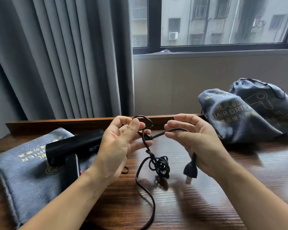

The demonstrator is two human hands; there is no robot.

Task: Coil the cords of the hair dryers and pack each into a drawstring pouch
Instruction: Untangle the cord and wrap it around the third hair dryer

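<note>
A black hair dryer [73,146] lies on a flat grey drawstring pouch [28,173] at the left of the wooden table. Its black cord [145,193] runs across the table and up to my hands, with a tangled knot [160,165] hanging below them. My left hand [121,143] pinches a loop of the cord between thumb and fingers. My right hand [194,138] pinches the cord further along, and the plug [190,171] dangles under its palm. Both hands are raised above the table, about a hand's width apart.
Two filled grey pouches printed "HAIR DRIER" [236,117] [269,103] lean together at the back right of the table [223,188]. A raised wooden ledge [56,125] runs along the back. Grey curtains [56,55] and a window [223,22] stand behind.
</note>
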